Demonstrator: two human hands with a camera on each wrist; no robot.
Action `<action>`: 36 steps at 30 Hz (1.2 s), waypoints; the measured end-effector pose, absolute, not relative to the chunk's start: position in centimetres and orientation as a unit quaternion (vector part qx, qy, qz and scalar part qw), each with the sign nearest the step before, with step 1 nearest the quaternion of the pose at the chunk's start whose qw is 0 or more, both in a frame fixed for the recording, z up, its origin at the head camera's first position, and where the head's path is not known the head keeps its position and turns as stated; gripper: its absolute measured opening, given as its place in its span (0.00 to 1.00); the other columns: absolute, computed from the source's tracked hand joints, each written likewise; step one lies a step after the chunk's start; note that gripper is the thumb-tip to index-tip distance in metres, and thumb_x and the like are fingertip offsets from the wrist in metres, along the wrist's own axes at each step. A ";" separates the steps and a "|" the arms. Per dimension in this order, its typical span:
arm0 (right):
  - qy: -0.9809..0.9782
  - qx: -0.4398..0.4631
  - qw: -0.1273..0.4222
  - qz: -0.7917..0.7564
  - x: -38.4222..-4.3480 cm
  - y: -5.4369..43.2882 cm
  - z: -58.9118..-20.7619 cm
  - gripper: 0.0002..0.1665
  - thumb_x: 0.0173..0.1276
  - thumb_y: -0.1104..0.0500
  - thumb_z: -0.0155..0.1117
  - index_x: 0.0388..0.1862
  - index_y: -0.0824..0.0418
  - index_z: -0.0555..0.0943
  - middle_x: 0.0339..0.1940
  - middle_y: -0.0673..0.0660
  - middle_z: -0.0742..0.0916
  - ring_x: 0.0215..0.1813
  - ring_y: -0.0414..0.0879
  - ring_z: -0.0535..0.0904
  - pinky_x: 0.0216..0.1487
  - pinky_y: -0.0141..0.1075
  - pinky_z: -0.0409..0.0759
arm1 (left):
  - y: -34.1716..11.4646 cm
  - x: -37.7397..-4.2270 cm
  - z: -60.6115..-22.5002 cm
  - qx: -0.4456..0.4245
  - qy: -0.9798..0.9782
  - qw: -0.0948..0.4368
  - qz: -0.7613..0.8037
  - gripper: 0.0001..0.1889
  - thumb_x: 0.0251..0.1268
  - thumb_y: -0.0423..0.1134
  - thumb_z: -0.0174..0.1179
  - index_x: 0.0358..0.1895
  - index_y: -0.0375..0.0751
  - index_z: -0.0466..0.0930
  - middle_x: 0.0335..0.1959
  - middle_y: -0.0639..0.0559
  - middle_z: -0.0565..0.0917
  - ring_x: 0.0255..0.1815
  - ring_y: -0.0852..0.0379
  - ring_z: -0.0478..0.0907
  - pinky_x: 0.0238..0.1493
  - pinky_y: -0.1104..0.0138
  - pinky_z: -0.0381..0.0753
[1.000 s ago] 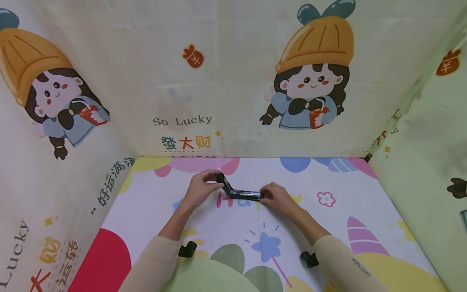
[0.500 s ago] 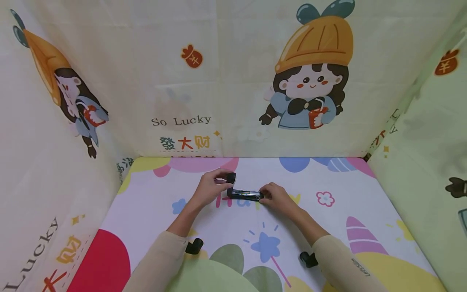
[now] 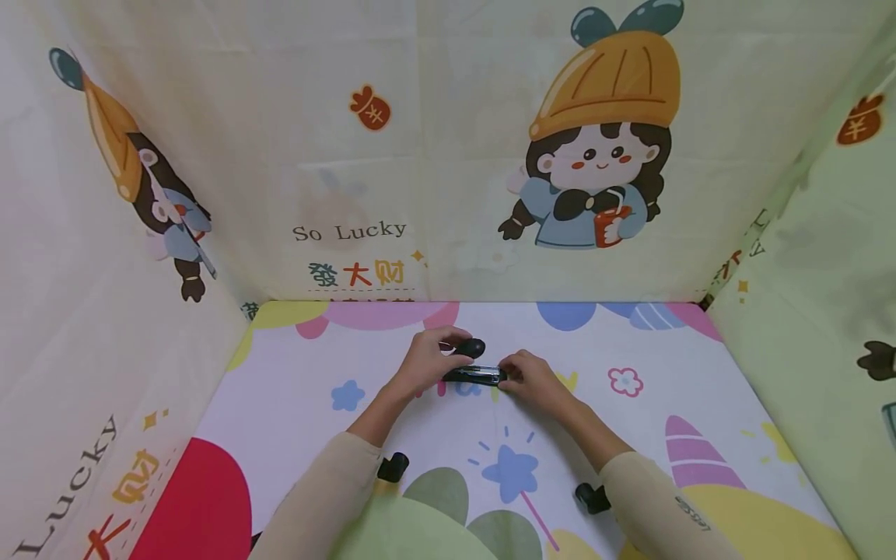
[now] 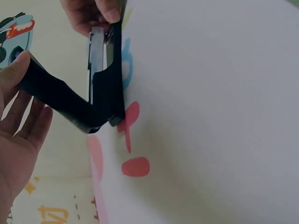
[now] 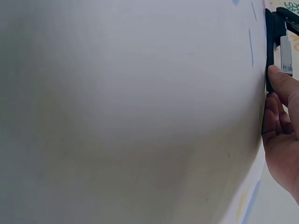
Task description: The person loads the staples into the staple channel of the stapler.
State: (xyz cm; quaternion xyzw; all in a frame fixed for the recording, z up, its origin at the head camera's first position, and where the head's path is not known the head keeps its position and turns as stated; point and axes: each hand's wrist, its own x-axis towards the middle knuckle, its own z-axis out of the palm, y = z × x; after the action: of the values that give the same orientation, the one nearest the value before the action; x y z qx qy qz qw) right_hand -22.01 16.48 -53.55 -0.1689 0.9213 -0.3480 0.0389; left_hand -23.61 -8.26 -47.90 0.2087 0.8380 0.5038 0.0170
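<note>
A black stapler [image 3: 476, 376] lies on the patterned table, its top arm [image 4: 58, 95] swung up from the base at the hinge. A metal staple rail [image 4: 96, 51] shows along the base in the left wrist view. My left hand [image 3: 425, 362] pinches the raised arm's free end between thumb and fingers. At the base's right end my right hand [image 3: 533, 379] grips it, thumb on the near side in the right wrist view [image 5: 282, 112]. Some of the right fingers are hidden behind the stapler.
The table [image 3: 294, 404] carries a printed sheet with flowers, stars and letters. Cloth walls [image 3: 455, 155] with cartoon figures stand behind it and at both sides. A black wrist mount [image 3: 593, 498] sits at the right sleeve, another [image 3: 393, 467] at the left.
My left hand has moved right, swinging the stapler's top arm from leaning left over toward the base. The right hand has stayed in place on the base.
</note>
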 end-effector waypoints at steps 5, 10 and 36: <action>0.921 -0.174 0.031 -0.347 -22.0 16.7 -53.7 0.17 0.64 0.63 0.77 0.51 0.65 0.86 0.43 0.56 0.85 0.45 0.47 0.82 0.50 0.43 0.85 | -7.0 -23.7 -48.4 0.220 0.849 0.030 0.480 0.17 0.61 0.37 0.76 0.53 0.43 0.87 0.49 0.49 0.89 0.49 0.53 0.86 0.57 0.59 0.86; 0.921 -0.179 0.026 -0.344 -22.0 16.7 -53.7 0.17 0.63 0.62 0.77 0.50 0.65 0.86 0.42 0.56 0.85 0.44 0.46 0.82 0.50 0.42 0.85 | -6.2 -23.6 -48.8 0.225 0.855 0.037 0.466 0.17 0.61 0.38 0.75 0.53 0.43 0.88 0.49 0.50 0.89 0.50 0.52 0.84 0.58 0.57 0.85; 0.922 -0.187 0.015 -0.338 -22.0 16.8 -53.9 0.18 0.63 0.61 0.77 0.49 0.68 0.86 0.41 0.58 0.85 0.43 0.47 0.83 0.47 0.39 0.85 | -5.4 -24.0 -50.9 0.272 0.872 0.021 0.407 0.12 0.61 0.34 0.74 0.48 0.39 0.89 0.46 0.48 0.90 0.50 0.53 0.85 0.58 0.60 0.83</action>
State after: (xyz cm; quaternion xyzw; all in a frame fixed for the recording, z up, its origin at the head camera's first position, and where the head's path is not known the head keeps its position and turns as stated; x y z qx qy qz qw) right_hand -21.97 16.83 -53.92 -0.1873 0.9224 -0.3375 0.0154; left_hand -24.01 -5.40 -50.86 0.2719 0.8718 0.4070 0.0206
